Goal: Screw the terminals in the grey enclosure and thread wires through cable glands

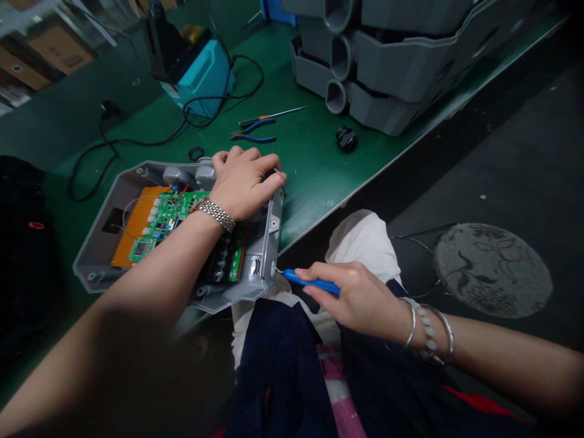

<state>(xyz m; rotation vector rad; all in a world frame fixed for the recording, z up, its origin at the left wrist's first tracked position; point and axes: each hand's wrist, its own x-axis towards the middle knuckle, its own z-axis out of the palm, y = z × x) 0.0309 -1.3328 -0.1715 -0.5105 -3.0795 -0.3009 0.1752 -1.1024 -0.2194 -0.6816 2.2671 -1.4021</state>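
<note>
An open grey plastic housing (pixel 269 243) lies at the near edge of the green bench, with a green circuit board (pixel 166 222) and an orange sheet (pixel 134 222) inside. My left hand (pixel 244 179) rests curled over the housing's far right corner, fingers closed on its rim. My right hand (pixel 353 295) is closed round a blue-handled tool (pixel 310 283), a small screwdriver by its look. Its tip points at the housing's near right corner. Whether the tip touches the housing is unclear.
On the green bench (pixel 319 170) lie blue-handled pliers (pixel 253 135), a thin screwdriver (pixel 274 115), a black knob (pixel 347 139) and a teal device (pixel 203 76) with black cables. Stacked grey housings (pixel 396 55) stand at the back right. A round patterned stool (pixel 493 267) stands on the floor.
</note>
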